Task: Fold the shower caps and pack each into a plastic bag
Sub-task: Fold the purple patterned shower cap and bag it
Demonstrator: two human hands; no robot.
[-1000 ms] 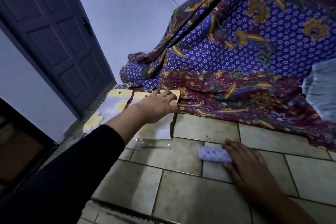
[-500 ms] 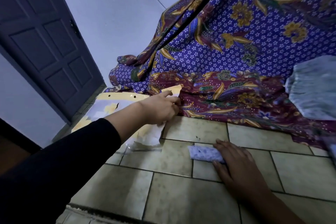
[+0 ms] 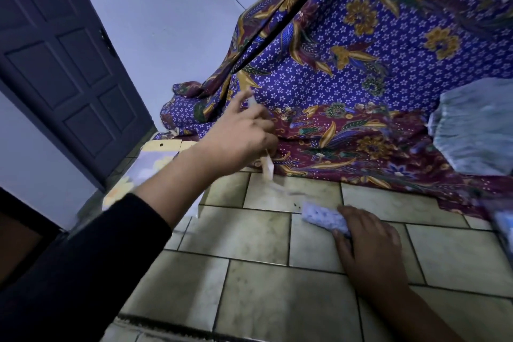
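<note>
Your left grip [image 3: 241, 136] is raised off the floor, its fingers curled and pinching a thin plastic bag [image 3: 267, 166]. The bag is motion-blurred; one pale end hangs below the knuckles and another bit shows above the fingers. Below and to the right of that grip, your right grip [image 3: 372, 244] lies flat on the tiled floor [image 3: 249, 286], fingers fairly straight and pressing down on the right end of the folded shower cap [image 3: 322, 216]. The cap is a small pale-blue patterned packet and its left end sticks out past your fingertips. The two grips are apart, and the bag does not touch the cap. Behind your left forearm, in its dark sleeve [image 3: 83, 272], a stack of yellow-headed bags [image 3: 155, 164] lies on the floor. Beyond both grips hangs a purple floral cloth [image 3: 388, 78], its hem on the tiles. To the far right of your right grip, a ruffled light-blue heap [image 3: 477, 128] rests against that cloth.
</note>
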